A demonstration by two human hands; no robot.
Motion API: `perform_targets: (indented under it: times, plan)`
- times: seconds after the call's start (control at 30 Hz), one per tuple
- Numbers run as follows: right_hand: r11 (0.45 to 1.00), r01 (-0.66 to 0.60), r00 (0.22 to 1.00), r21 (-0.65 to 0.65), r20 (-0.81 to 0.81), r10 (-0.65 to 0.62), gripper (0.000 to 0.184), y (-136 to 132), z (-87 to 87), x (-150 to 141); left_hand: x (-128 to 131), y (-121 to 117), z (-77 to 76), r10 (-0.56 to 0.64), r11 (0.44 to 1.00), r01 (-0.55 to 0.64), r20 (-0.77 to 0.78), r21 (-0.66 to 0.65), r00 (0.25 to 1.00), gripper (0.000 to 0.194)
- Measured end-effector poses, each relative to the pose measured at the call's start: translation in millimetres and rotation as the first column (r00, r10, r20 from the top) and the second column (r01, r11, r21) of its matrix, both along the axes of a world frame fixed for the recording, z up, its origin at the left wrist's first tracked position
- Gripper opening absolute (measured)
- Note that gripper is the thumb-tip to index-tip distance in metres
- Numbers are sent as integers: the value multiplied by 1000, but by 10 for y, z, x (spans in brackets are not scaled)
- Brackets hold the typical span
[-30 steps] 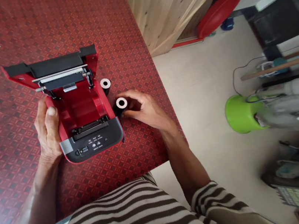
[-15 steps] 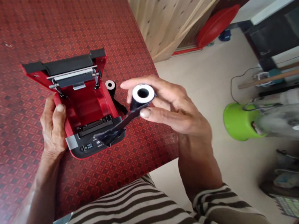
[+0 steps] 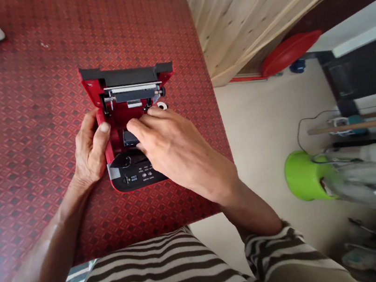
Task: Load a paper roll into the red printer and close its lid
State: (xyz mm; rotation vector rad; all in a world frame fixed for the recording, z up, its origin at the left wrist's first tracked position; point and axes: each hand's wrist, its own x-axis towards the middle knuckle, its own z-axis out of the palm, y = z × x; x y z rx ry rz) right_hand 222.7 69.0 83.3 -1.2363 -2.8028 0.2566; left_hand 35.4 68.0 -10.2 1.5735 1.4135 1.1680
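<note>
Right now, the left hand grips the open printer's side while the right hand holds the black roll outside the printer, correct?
Not quite: the head view shows the right hand holding the black roll inside the printer, not outside. The left hand does grip the open printer's side.

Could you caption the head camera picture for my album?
Left hand gripping an open red device, right hand holding a dark roll at its compartment.
</note>
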Motion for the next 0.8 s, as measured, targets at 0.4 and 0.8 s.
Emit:
perform_targets:
  times: [0.4,0.8]
  plan:
    - [986,45,999,-160,-13,-48,30,181,-128,-103,3,-9,-15,20,999,-19,29,-28,999,44]
    - [988,49,996,-146,75,-38,27,253,-154,-145,3,-9,12,16,999,-15,28,-30,999,47]
